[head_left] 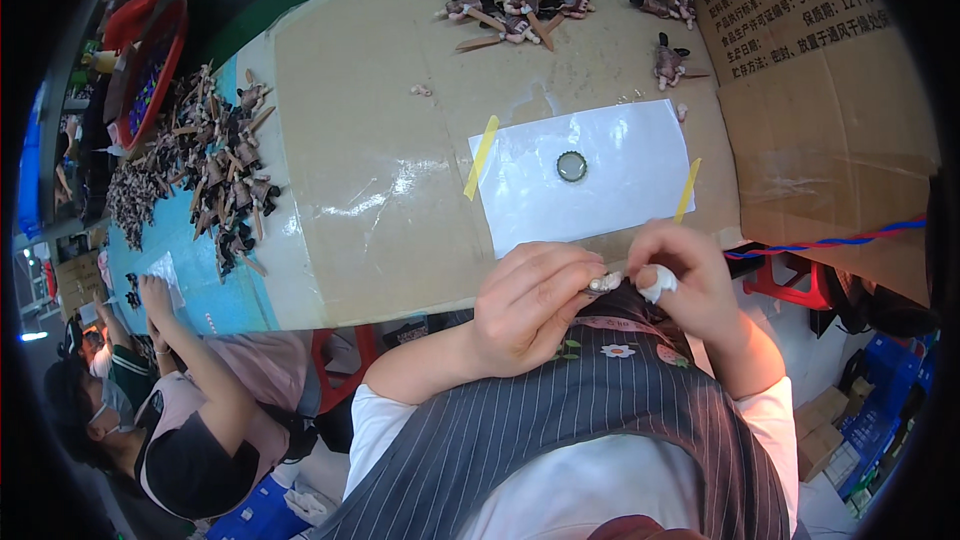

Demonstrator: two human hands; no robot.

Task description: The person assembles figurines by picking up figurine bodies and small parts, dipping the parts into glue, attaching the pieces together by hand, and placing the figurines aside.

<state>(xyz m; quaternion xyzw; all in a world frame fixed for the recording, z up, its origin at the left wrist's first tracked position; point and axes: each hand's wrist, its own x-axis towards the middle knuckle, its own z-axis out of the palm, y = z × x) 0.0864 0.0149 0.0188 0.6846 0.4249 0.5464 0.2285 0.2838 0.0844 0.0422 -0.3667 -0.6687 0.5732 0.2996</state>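
Note:
My left hand is closed in a pinch in front of my apron, at the table's near edge. Between its fingertips sits a small pale figurine part, mostly covered by the fingers. Close by on the right, my right hand has its fingers curled together, and a white wrap covers one fingertip. Whatever it may pinch is too small to make out. Beyond both hands, a round metal bottle cap lies on a white sheet fixed with yellow tape.
Piles of small brown figurines lie at the far side, with more figurines at the left. A tall cardboard box borders the table's right. At the lower left, a co-worker reaches over the blue table section.

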